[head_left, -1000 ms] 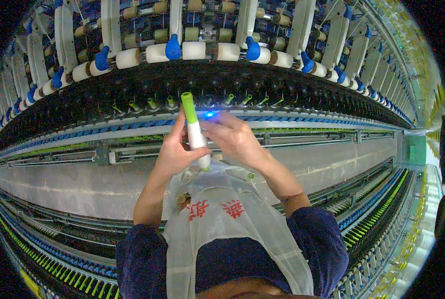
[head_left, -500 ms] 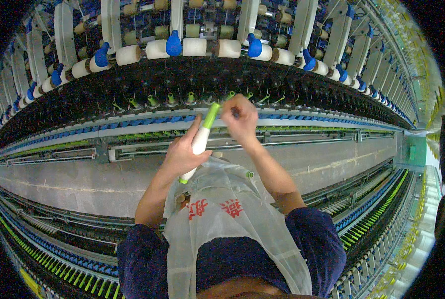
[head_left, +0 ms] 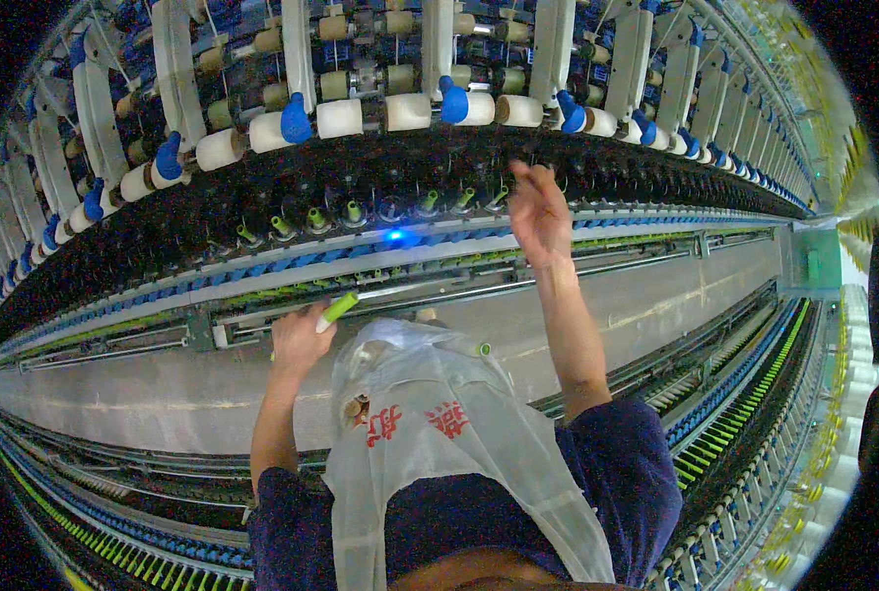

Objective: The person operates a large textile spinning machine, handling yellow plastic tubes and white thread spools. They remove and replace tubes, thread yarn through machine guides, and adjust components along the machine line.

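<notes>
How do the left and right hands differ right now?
The left hand grips a green-and-white bobbin; no bobbin shows in the right hand, though a fine thread might not show. The left hand sits lower in the picture, against the grey floor; the right hand is raised by the row of green tubes. Both hands are bare.

One left hand (head_left: pixel 302 340), one right hand (head_left: pixel 541 219), one yarn bobbin (head_left: pixel 337 311) and one translucent apron (head_left: pixel 415 379) are in view. In the far spindle row (head_left: pixel 390 208), four distinct green bobbin tubes (head_left: pixel 354 211) stand left of one lit blue lamp (head_left: pixel 395 234) and three stand right of it.
</notes>
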{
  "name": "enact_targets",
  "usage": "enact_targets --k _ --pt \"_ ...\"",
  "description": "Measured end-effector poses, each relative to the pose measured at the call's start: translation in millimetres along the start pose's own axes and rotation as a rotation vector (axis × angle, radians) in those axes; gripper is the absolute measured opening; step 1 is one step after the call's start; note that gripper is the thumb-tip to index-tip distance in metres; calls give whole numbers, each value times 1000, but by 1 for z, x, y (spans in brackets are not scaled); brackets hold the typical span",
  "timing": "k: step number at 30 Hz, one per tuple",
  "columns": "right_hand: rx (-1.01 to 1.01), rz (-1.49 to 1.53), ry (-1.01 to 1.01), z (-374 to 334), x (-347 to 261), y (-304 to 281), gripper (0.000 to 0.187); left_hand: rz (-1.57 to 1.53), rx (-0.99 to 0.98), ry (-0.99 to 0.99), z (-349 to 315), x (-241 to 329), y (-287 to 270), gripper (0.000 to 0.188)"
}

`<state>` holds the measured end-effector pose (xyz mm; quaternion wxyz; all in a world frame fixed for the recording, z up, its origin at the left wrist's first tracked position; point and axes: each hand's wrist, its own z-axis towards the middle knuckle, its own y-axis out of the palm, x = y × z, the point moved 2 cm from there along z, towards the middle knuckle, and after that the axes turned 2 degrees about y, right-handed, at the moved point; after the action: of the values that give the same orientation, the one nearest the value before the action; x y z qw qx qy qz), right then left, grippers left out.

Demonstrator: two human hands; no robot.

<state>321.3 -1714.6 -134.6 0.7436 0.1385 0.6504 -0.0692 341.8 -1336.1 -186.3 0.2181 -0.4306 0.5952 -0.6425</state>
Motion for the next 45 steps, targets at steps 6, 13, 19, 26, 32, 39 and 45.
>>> enact_targets --k 6,13,19,26,32,39,45 --pt "-80 -961 -304 0 13 -4 7 114 -75 -21 -12 -79 15 50" --pt "-135 56 378 -6 51 39 14 -1394 19 -447 -28 -142 45 36" --pt "-664 -1195 -215 -8 137 73 49 -1876 444 -713 -18 -136 44 22" --pt "-332 -1417 -110 6 195 71 40 -1746 590 -422 6 -120 61 19" --pt "-283 -1499 -136 4 207 78 33 -1032 587 -361 16 -140 75 18" --pt "75 -1149 -128 26 157 101 19 -1128 612 -17 40 -39 27 20" --pt "-3 -686 115 60 48 117 28 -894 454 147 148 69 14 29"
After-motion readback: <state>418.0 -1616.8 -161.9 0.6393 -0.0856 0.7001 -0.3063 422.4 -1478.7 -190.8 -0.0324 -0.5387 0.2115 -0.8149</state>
